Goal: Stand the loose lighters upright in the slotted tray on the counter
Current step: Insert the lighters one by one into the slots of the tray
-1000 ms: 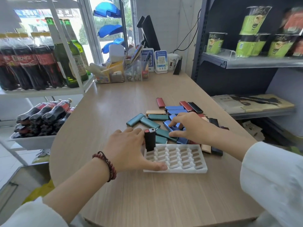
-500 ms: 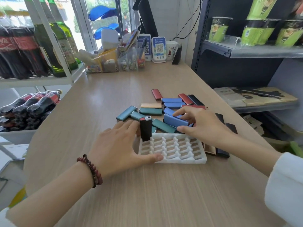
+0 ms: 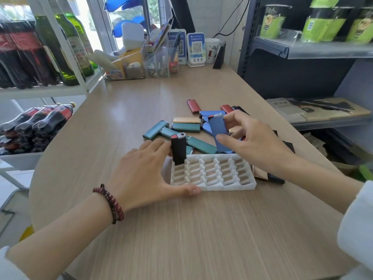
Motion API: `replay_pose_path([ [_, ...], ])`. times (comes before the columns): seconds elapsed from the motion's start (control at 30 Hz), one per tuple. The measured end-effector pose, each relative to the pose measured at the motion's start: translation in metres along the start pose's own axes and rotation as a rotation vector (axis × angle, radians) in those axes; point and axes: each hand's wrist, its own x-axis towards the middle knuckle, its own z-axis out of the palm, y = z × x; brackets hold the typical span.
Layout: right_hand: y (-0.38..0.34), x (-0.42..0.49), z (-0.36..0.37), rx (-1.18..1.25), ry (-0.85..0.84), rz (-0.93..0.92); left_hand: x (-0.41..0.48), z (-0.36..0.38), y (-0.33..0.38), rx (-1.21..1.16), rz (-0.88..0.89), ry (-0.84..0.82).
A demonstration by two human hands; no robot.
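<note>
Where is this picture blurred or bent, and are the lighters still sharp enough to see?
Head view: bright window light washes out the top; shelf cups and bottles at the edges are smeared, shelf lines bow; the blue lighter in the right hand, black lighter and tray are fairly sharp.

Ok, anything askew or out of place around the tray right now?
Nothing damaged or spilled. The black lighter stands upright in the far-left corner slot of the tray. The rest lie jumbled flat in the pile behind it, as expected. The right hand holds a blue lighter tilted above the pile, not yet slotted.
</note>
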Motion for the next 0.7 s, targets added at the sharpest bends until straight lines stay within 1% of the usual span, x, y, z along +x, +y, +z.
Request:
replay_pose_path([
  [0.07, -0.007, -0.002, 0.002, 0.107, 0.007, 0.003, 0.0, 0.001, 0.0, -0.007, 0.0, 0.004],
  [0.13, -0.012, -0.004, 0.003, 0.153, -0.028, -0.012, 0.001, 0.003, 0.0, -0.006, 0.0, 0.003],
  [0.23, -0.014, -0.007, 0.005, 0.096, -0.077, -0.079, 0.001, 0.004, 0.001, -0.056, -0.014, -0.013],
  [0.33, -0.013, -0.007, 0.005, 0.066, -0.089, -0.112, -0.001, 0.002, 0.004, -0.148, -0.015, -0.002],
  [0.47, -0.012, -0.008, 0.005, 0.047, -0.107, -0.125, -0.003, -0.001, 0.007, -0.175, 0.0, 0.015],
  [0.7, -0.009, -0.008, 0.003, 0.027, -0.099, -0.121, -0.001, 0.0, 0.008, -0.211, 0.003, -0.016],
])
